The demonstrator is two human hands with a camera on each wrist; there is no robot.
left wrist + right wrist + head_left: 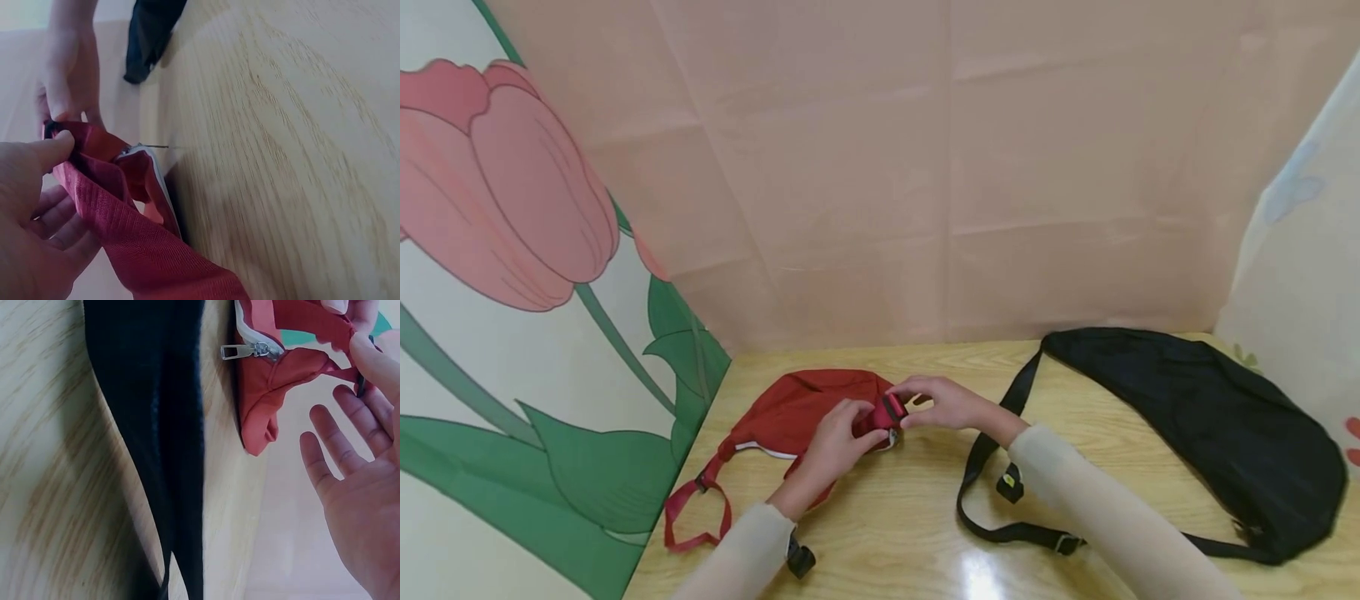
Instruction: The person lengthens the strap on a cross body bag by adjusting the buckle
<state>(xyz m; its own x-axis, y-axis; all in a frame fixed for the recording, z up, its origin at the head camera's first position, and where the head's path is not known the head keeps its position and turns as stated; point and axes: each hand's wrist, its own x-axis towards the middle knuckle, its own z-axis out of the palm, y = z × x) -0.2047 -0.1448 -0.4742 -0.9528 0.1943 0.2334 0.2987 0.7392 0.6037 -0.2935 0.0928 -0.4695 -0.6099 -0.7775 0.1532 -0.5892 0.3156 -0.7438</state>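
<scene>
A red waist bag (805, 404) lies on the table with its white-edged zipper toward the near side. Above its right end, my left hand (838, 442) pinches the red strap (144, 250) between thumb and fingers. From the other side my right hand (951, 404) grips the same strap at a small black slider (895, 407), thumb and index finger on it. In the right wrist view its other fingers are spread. Next to the hands, the bag's metal zipper pull (240, 351) sticks out.
To the right lies a larger black waist bag (1210, 425), its black strap (977, 467) curving toward the middle with a black buckle (1011, 483). Another black buckle (801, 558) sits by my left sleeve. A red strap loop (696, 521) lies at left. Hanging sheets surround the wooden table (910, 517).
</scene>
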